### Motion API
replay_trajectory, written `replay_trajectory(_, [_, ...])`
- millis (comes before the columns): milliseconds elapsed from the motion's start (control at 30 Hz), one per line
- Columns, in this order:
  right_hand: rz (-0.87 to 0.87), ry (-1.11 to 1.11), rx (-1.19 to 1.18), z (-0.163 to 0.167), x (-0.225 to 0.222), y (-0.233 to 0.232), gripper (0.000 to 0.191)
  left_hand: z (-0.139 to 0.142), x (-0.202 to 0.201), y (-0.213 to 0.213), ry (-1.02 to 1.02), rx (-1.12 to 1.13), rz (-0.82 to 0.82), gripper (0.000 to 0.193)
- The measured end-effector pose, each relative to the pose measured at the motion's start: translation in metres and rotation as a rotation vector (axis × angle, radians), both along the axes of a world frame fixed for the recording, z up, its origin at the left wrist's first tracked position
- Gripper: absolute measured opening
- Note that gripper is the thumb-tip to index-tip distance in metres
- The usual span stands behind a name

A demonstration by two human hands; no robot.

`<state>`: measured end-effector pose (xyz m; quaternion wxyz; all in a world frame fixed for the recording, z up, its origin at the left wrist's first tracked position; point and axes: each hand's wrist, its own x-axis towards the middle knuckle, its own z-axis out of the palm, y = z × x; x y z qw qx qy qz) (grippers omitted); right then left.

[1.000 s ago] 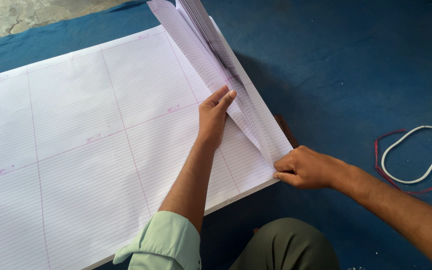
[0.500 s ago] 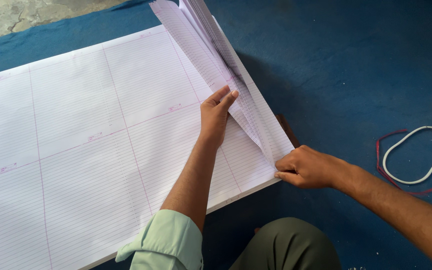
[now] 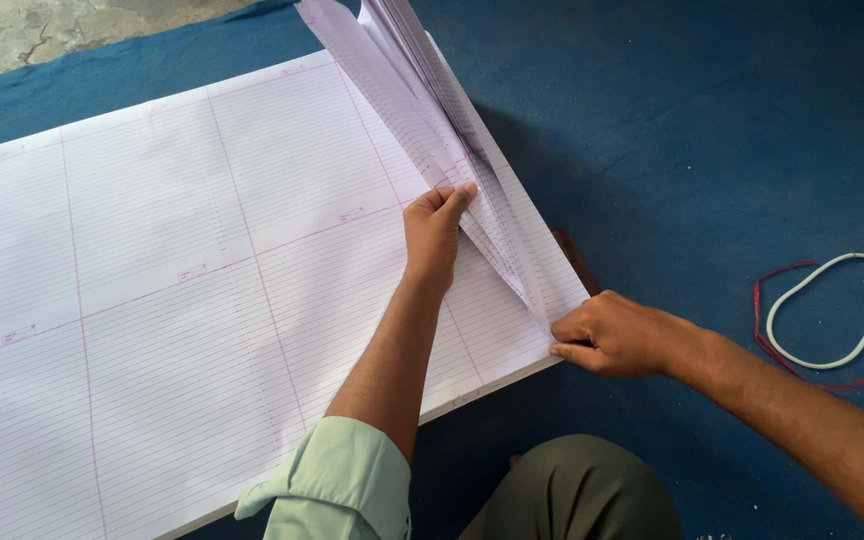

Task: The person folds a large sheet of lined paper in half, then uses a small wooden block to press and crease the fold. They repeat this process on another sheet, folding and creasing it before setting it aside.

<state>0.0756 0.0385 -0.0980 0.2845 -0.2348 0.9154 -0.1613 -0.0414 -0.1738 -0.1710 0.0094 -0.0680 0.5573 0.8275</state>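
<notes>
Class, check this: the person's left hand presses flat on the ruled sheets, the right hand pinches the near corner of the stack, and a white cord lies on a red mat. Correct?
Not quite. The white cord lies on a blue mat, not a red one, as the head view shows. The rest stands: the left hand presses on the ruled sheets, and the right hand pinches the stack's near corner.

Stack of ruled sheets (image 3: 182, 290): lies flat on the mat (image 3: 712, 130), filling the view from 9 o'clock to centre. Lifted sheets (image 3: 422, 110): rise from the stack's right edge toward 12 o'clock, over the flat stack. Left hand (image 3: 435, 232): at centre, on the stack, fingertips against the lifted sheets. Right hand (image 3: 620, 335): toward 4 o'clock, at the stack's near right corner, touching the sheet edges. Cord (image 3: 832, 310): on the mat at 3 o'clock, well apart from the stack.
</notes>
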Motion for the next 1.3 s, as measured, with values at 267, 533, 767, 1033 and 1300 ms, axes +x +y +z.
replay_trajectory(267, [0.009, 0.008, -0.007, 0.002, 0.001, -0.005, 0.032, 0.014, 0.013, 0.000, 0.168, -0.236, 0.081, 0.061])
replay_trajectory(533, [0.013, 0.000, 0.017, 0.004, 0.001, -0.007, 0.032, 0.008, 0.004, -0.005, 0.107, -0.154, -0.051, 0.046])
replay_trajectory(767, [0.026, 0.013, -0.029, 0.001, 0.001, -0.005, 0.031, 0.000, 0.002, -0.005, 0.063, -0.112, -0.032, 0.047])
replay_trajectory(1033, [0.032, 0.008, -0.014, 0.001, 0.000, -0.005, 0.032, -0.004, -0.002, -0.005, -0.013, -0.141, -0.002, 0.027])
replay_trajectory(1300, [0.007, -0.007, 0.002, 0.004, 0.001, -0.008, 0.032, 0.001, 0.002, 0.000, 0.017, -0.412, 0.090, 0.027])
